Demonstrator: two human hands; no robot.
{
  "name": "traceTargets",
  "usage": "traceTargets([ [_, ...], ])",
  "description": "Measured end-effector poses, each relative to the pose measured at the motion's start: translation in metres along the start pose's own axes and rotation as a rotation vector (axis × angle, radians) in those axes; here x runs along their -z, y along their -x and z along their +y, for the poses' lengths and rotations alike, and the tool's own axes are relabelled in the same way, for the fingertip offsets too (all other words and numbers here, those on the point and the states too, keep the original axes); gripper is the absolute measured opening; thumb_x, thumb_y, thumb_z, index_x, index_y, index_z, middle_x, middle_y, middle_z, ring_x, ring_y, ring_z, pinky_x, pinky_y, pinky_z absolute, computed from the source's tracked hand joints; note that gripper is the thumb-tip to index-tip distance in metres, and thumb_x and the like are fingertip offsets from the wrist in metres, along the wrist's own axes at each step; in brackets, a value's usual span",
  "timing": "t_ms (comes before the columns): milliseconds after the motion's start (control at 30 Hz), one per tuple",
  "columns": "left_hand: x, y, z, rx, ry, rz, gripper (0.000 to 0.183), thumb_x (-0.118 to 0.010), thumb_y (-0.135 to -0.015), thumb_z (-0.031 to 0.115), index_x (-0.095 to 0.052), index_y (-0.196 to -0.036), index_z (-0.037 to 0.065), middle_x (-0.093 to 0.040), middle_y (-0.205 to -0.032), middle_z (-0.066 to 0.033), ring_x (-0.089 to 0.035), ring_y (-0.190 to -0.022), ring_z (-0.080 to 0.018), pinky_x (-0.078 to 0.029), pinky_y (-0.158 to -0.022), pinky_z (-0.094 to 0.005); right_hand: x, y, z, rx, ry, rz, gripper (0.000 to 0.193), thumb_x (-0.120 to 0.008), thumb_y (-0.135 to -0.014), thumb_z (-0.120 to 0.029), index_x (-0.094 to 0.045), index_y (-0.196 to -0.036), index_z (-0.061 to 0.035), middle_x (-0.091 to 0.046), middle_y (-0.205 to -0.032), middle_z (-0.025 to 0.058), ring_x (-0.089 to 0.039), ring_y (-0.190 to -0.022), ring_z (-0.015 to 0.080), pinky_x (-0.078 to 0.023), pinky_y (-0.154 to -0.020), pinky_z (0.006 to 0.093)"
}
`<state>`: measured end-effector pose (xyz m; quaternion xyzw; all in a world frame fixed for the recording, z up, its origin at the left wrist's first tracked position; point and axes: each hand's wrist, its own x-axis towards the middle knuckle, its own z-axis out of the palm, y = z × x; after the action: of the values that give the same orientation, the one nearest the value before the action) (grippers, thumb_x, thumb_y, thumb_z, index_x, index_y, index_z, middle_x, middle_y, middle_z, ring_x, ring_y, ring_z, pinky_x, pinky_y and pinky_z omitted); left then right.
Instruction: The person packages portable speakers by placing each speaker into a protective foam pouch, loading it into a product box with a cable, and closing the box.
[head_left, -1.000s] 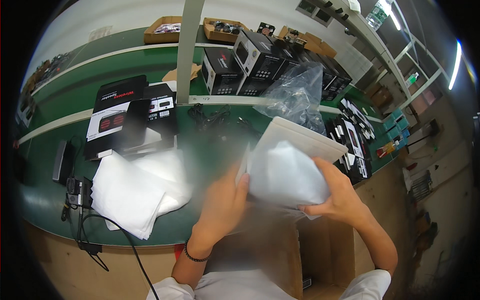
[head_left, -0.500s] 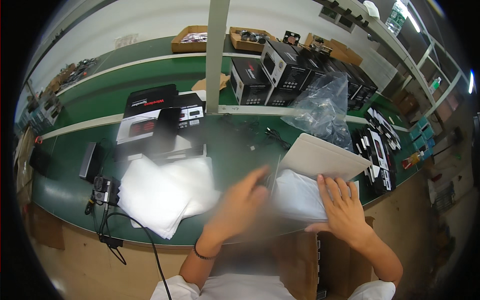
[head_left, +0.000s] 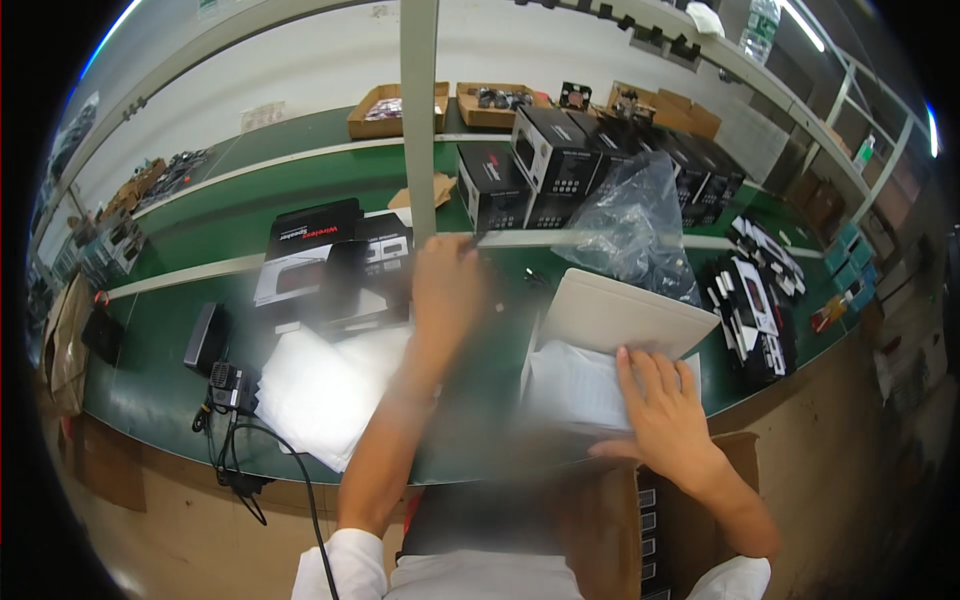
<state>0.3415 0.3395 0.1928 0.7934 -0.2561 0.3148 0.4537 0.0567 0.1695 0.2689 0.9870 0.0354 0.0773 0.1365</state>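
An open carton with a pale lid (head_left: 630, 310) raised stands before me at the table's front edge. Inside it lies a white-wrapped item (head_left: 572, 380), its contents hidden. My right hand (head_left: 665, 410) rests on the wrapping with fingers spread, its thumb by the near side. Stretched out over the table, my left hand (head_left: 450, 290) is at the foot of the upright post, where dark cables lie; its fingers are smeared by motion. Another black cable (head_left: 537, 276) lies to its right. Left of the carton is a stack of white sheets or bags (head_left: 325, 385).
Flattened black-and-white cartons (head_left: 300, 265) lie behind the white stack. Boxed speakers (head_left: 560, 150) and a clear plastic bag (head_left: 640, 230) sit at the back. The grey post (head_left: 418, 120) rises mid-table. Leaflets or inserts (head_left: 750, 310) are piled right; a wired device (head_left: 228, 385) stands left.
My left hand has moved away from the carton, forward and left to the cables by the post. My right hand stays on the wrapped item. The whole view has shifted slightly.
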Motion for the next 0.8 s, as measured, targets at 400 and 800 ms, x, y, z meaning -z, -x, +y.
traceTargets([
  [400,0.101,0.119,0.163,-0.262,0.461,-0.419,0.063,-0.082,-0.081,0.01,-0.06,-0.139,0.001,-0.053,-0.137,-0.0205,-0.054,-0.124,-0.0387,-0.05,-0.101,-0.0457,-0.007,0.031,-0.04,-0.25,-1.581,0.845,0.03,-0.053,-0.108,-0.027,-0.048,-0.122,-0.0005,-0.066,-0.123,0.0307,-0.07,-0.111,0.0365,-0.059,-0.094,0.0477],
  [800,0.064,0.129,0.148,-0.386,-0.184,-0.707,0.068,-0.079,-0.085,0.025,-0.054,-0.141,-0.004,-0.039,-0.157,-0.0279,-0.033,-0.149,-0.047,-0.027,-0.119,-0.0619,-0.135,0.041,-0.031,-1.006,-1.791,1.217,0.032,-0.037,-0.115,-0.032,-0.046,-0.135,-0.0073,-0.055,-0.139,0.0132,-0.051,-0.133,0.0219,-0.038,-0.116,0.0381],
])
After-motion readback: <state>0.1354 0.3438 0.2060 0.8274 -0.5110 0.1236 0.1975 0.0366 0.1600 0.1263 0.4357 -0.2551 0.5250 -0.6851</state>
